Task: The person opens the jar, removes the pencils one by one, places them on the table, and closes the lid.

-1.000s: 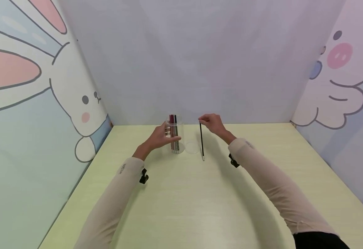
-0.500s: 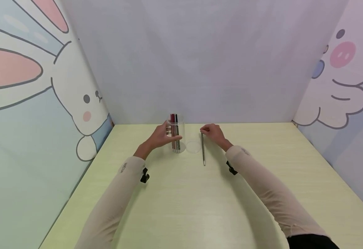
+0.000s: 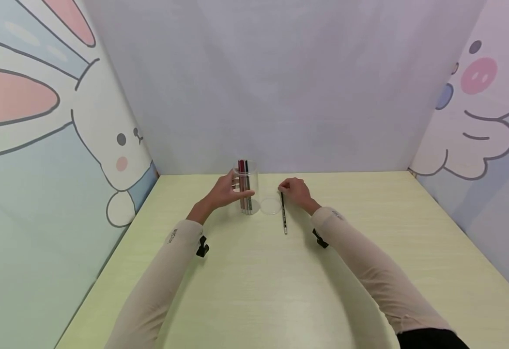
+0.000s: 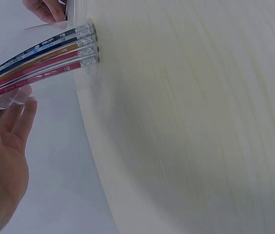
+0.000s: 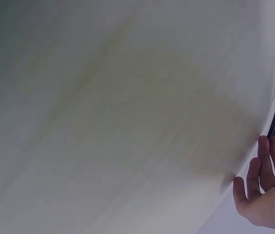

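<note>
My left hand [image 3: 223, 193] grips a clear plastic tube [image 3: 255, 186] that stands upright near the table's back edge. Several pencils stand inside it, eraser ends down; the left wrist view shows red pencils [image 4: 49, 74], an orange-brown pencil [image 4: 42, 60] and dark ones. To the right of the tube, the thumb and fingers of my right hand [image 3: 297, 191] pinch a dark pencil [image 3: 284, 215] by its far end. Its eraser end points towards me, close over the table. Between tube and pencil, a clear round lid [image 3: 270, 206] lies flat.
The pale wood-look table [image 3: 254, 281] runs back to a plain grey wall [image 3: 280, 87]. Printed side walls with cartoon animals, such as a rabbit [image 3: 101, 145], stand at left and right.
My right hand has come down and slightly nearer with the dark pencil, which has gone from steeply tilted to lying lower along the table. My left hand and the tube stay in place.
</note>
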`<action>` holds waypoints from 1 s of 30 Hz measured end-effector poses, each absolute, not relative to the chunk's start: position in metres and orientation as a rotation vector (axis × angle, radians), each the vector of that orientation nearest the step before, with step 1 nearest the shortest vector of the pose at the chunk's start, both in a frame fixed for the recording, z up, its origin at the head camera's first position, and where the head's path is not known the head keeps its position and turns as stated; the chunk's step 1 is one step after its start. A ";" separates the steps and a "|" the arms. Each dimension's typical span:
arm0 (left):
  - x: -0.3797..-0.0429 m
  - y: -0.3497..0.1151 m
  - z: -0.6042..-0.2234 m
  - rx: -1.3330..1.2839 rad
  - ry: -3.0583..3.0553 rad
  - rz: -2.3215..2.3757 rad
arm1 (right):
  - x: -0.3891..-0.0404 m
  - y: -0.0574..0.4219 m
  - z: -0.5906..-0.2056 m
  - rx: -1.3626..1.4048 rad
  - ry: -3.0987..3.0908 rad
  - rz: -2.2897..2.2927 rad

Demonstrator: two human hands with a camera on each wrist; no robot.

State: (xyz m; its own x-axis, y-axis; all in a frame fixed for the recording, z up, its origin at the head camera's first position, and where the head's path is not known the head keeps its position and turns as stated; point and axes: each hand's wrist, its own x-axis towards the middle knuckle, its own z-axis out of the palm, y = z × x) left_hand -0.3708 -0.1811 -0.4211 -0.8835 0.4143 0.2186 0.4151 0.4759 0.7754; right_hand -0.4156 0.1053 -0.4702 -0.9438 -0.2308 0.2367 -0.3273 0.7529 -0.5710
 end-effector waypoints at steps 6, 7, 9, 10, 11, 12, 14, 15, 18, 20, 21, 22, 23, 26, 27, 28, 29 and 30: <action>-0.369 -0.183 -0.419 -0.760 -2.693 -1.411 | -0.419 0.102 -0.474 0.414 -2.821 0.951; -0.369 -0.183 -0.419 -0.759 -2.692 -1.407 | -0.419 0.101 -0.474 0.411 -2.823 0.952; -0.369 -0.183 -0.419 -0.759 -2.692 -1.394 | -0.420 0.101 -0.474 0.408 -2.824 0.954; -0.370 -0.183 -0.419 -0.759 -2.692 -1.391 | -0.419 0.101 -0.474 0.409 -2.826 0.954; -0.370 -0.183 -0.419 -0.761 -2.691 -1.394 | -0.419 0.101 -0.473 0.406 -2.827 0.954; -0.370 -0.183 -0.419 -0.763 -2.690 -1.399 | -0.419 0.100 -0.474 0.406 -2.829 0.952; -0.369 -0.184 -0.419 -0.767 -2.689 -1.405 | -0.417 0.100 -0.475 0.414 -2.825 0.956; -0.368 -0.184 -0.420 -0.769 -2.689 -1.409 | -0.415 0.100 -0.475 0.420 -2.821 0.956; -0.366 -0.184 -0.421 -0.770 -2.687 -1.416 | -0.411 0.100 -0.475 0.435 -2.815 0.950; -0.364 -0.184 -0.421 -0.765 -2.688 -1.413 | -0.409 0.100 -0.473 0.439 -2.810 0.952; -0.364 -0.184 -0.421 -0.765 -2.687 -1.418 | -0.409 0.100 -0.473 0.437 -2.812 0.955; -0.364 -0.183 -0.421 -0.765 -2.686 -1.421 | -0.409 0.100 -0.473 0.440 -2.813 0.954; -0.364 -0.183 -0.420 -0.763 -2.685 -1.422 | -0.409 0.100 -0.472 0.440 -2.814 0.955; -0.364 -0.183 -0.420 -0.768 -2.681 -1.419 | -0.412 0.102 -0.471 0.435 -2.819 0.956; -0.365 -0.183 -0.419 -0.772 -2.680 -1.419 | -0.413 0.102 -0.470 0.435 -2.822 0.956; -0.365 -0.183 -0.419 -0.774 -2.681 -1.415 | -0.413 0.103 -0.468 0.433 -2.827 0.954; -0.366 -0.183 -0.419 -0.777 -2.680 -1.414 | -0.414 0.103 -0.467 0.432 -2.831 0.955; -0.366 -0.183 -0.419 -0.782 -2.678 -1.418 | -0.415 0.104 -0.465 0.438 -2.832 0.953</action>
State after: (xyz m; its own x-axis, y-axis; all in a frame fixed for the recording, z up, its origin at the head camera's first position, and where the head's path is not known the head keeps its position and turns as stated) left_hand -0.3659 -0.1831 -0.4186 -0.8751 0.4222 0.2367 0.4332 0.4648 0.7722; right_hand -0.4149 0.1038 -0.4645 -0.9507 -0.2329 0.2046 -0.3093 0.7597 -0.5720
